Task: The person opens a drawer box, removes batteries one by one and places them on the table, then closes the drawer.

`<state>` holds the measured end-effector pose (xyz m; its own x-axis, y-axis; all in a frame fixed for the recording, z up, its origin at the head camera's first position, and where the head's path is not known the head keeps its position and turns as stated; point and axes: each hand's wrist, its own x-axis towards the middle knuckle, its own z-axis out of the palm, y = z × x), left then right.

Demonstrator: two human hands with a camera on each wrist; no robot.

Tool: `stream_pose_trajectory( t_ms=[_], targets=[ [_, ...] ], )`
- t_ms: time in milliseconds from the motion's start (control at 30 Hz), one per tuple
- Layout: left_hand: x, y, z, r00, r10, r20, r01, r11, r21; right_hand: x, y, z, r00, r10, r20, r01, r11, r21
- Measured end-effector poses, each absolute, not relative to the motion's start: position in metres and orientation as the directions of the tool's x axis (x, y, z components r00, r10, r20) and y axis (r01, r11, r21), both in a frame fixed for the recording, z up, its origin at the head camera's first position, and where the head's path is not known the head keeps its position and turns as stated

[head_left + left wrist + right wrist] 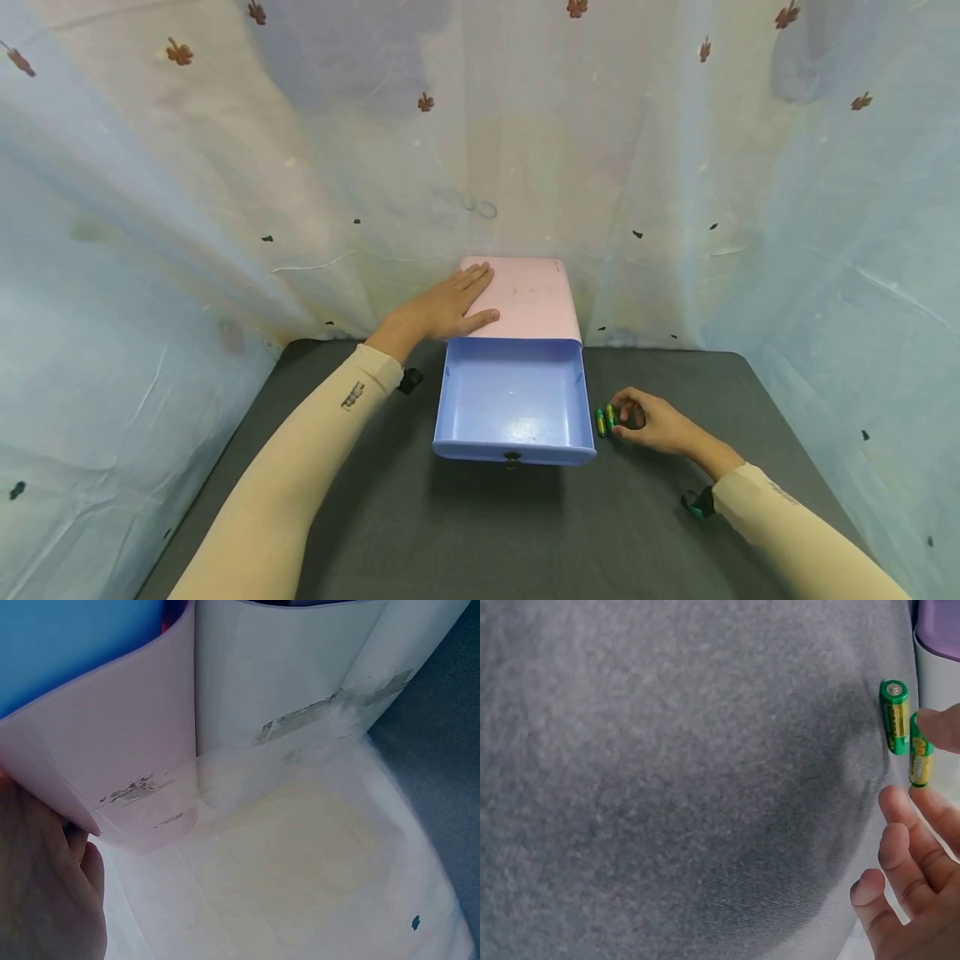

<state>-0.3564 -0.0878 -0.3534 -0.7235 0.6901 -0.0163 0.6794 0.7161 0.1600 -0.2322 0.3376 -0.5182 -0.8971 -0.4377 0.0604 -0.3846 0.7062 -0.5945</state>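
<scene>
A pink box top (525, 296) stands at the back of the table with a blue drawer (517, 392) pulled out of it, its inside bare. My left hand (442, 308) rests flat on the pink top, fingers extended; the left wrist view shows that hand (49, 877) beside the pink shell (142, 742). To the drawer's right, my right hand (652, 421) pinches one green-and-yellow battery (921, 761) by its ends, between thumb and index finger. A second such battery (895, 720) lies alongside on the cloth, untouched. The other fingers are loosely bent.
A whitish section (277, 682) adjoins the pink shell in the left wrist view. A purple drawer edge (941, 630) shows in the right wrist view. Dark grey cloth covers the table (495, 542). A pale patterned curtain (525, 167) hangs behind and along both sides.
</scene>
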Motion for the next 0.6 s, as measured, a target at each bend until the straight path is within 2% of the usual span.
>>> stream_pose_trajectory(
  t_ms=[600],
  targets=[
    [-0.3542, -0.0863, -0.3502, -0.731, 0.682, -0.037, 0.669, 0.726, 0.161, -0.2342, 0.3363, -0.5278, -0.877, -0.471, 0.097, -0.433, 0.686, -0.585]
  ],
)
